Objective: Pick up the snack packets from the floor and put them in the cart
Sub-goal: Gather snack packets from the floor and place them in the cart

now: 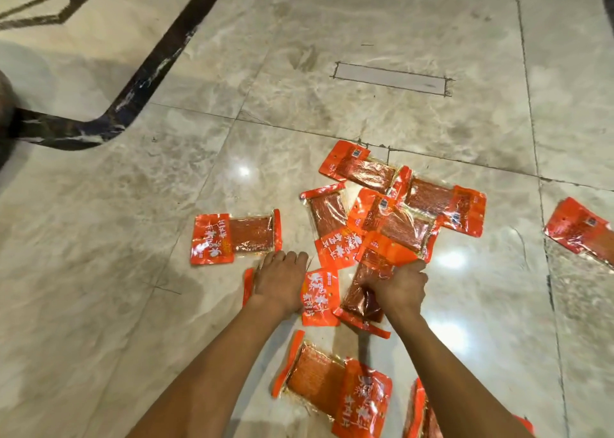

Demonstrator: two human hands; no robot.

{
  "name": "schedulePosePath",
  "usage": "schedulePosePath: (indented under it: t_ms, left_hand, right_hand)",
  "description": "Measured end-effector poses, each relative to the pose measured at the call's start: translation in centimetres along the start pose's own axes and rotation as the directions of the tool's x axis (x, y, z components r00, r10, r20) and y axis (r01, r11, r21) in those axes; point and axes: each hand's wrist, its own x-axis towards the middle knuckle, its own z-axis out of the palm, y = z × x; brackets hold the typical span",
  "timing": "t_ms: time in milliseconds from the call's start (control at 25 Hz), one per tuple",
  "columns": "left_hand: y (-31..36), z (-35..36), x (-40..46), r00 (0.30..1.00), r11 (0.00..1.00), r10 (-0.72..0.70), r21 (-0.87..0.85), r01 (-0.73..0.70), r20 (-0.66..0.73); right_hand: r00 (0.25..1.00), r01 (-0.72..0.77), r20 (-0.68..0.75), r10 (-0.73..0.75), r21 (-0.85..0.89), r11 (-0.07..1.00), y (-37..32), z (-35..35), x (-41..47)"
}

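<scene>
Glossy marble floor (332, 39), orange snack packets (392, 211) scattered all over it. Left hand (280, 284) pressed flat on one packet (320, 296), fingers straight. Right hand (400, 288) curled around another packet (360, 291), probably gripping.

- Bare marble floor (332, 39) stretches wide beyond the packets, open to any reach.
- The overlapping pile of packets (395, 211) crowds the middle right, edges stacked on each other.
- A lone packet (236, 238) lies left, clear floor around it.
- Another packet (581, 230) sits well apart, far right.
- Left of the arms, open floor.
</scene>
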Motion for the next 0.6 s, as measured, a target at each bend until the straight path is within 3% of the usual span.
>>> schedulePosePath:
  t_ms: [120,280,480,600]
  left_hand:
    - [0.3,0.0,-0.7,0.995,0.995,-0.065,-0.07,0.071,0.081]
    - [-0.1,1.5,-1.9,0.986,0.942,-0.128,-0.298,0.156,0.11]
    - [0.2,-2.0,-4.2,0.978,0.718,-0.147,-0.664,0.209,0.149]
    - [1.0,-9.0,-7.4,0.982,0.629,-0.157,-0.756,0.18,0.103]
  right_hand:
    - [0.999,0.027,-0.029,-0.027,0.021,0.999,0.3,0.0,-0.5]
    - [0.999,0.04,-0.003,-0.04,0.111,0.993,1.3,-0.3,-0.5]
    - [0.995,0.042,0.082,-0.063,0.236,0.971,1.5,-3.8,-1.3]
    - [0.977,0.047,0.176,-0.117,0.36,0.932,-1.5,-9.5,-4.0]
